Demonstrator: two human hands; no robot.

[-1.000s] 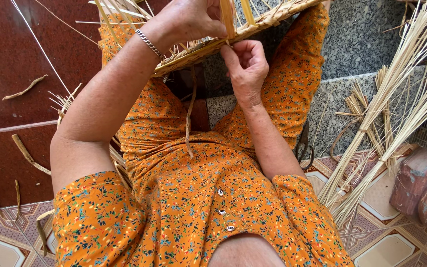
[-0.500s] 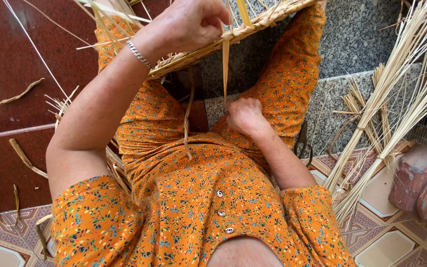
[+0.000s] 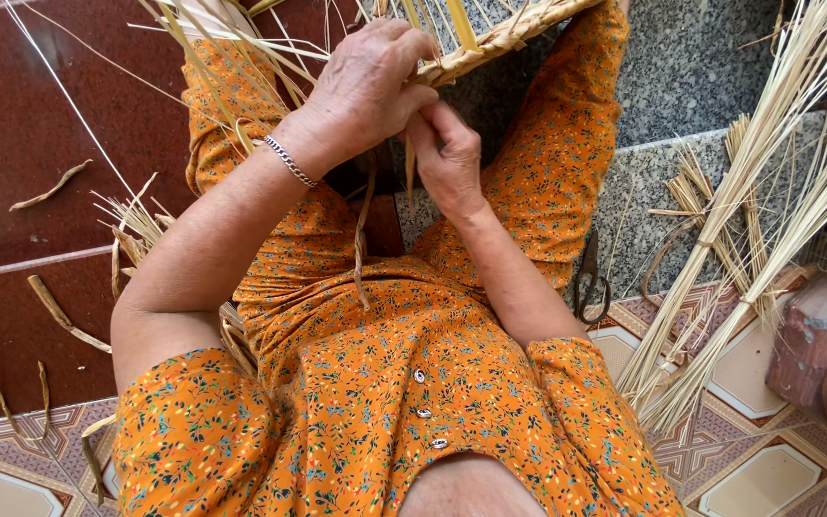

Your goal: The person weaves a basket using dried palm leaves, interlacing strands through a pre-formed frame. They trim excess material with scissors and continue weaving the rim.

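Woven basket rim (image 3: 490,43) of pale plaited straw, held up over the lap, tilted, its far part cut off by the top edge of the view. Clamped from above by the left hand (image 3: 370,81), fingers curled closed over the braided edge, a silver chain bracelet (image 3: 289,161) on the wrist just behind the grip. Directly below that grip and touching it, the right hand (image 3: 447,158), fingers pinched shut on a flat straw strip (image 3: 409,172) hanging down from the rim. Another loose strand (image 3: 363,239) dangling from the same spot, down onto the orange flowered dress (image 3: 385,402). Left of the grip, thin unwoven straws (image 3: 212,38) fanning out from the basket over the knee. Farther left and lower, dry scraps (image 3: 54,187) scattered on the dark red floor (image 3: 40,124). Right of the grip and well apart, dark scissors (image 3: 590,278) lying on the grey speckled stone step (image 3: 681,86). Beyond them, a long bundle of pale stalks (image 3: 758,220) leaning across patterned tiles (image 3: 748,460).
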